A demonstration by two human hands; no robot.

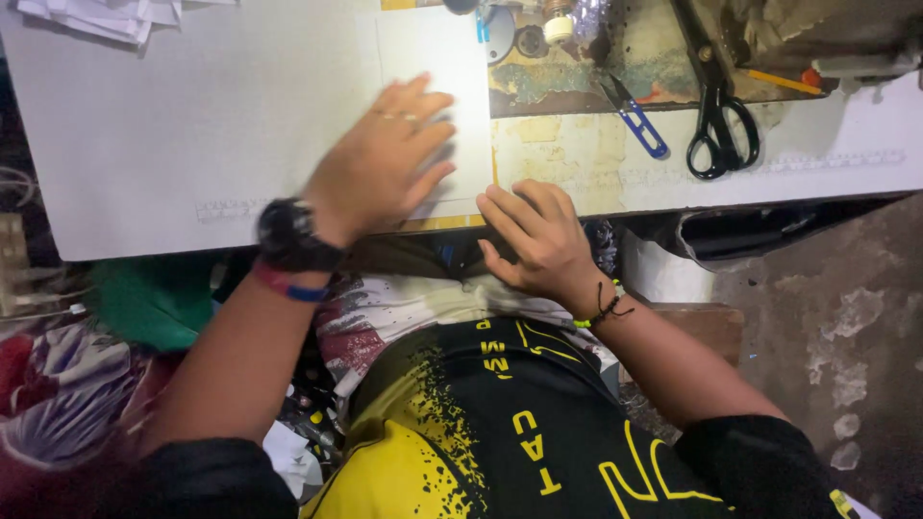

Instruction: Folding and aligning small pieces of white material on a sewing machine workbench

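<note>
My left hand [385,159], with a black watch on its wrist, lies flat with fingers spread on a white sheet [433,58]. That sheet lies over a larger white sheet [173,125] on the table. My right hand [538,235] is at the table's near edge. Its fingers curl over the lower right corner of the white sheet and its thumb sits below the edge. Whether it pinches the sheet alone or the table edge too is unclear.
Black scissors [716,115] and blue-handled snips [635,115] lie on the worn tabletop to the right. A clear ruler [827,159] and an orange pencil [779,82] are beside them. Loose papers [96,14] sit at the far left, small items at the back.
</note>
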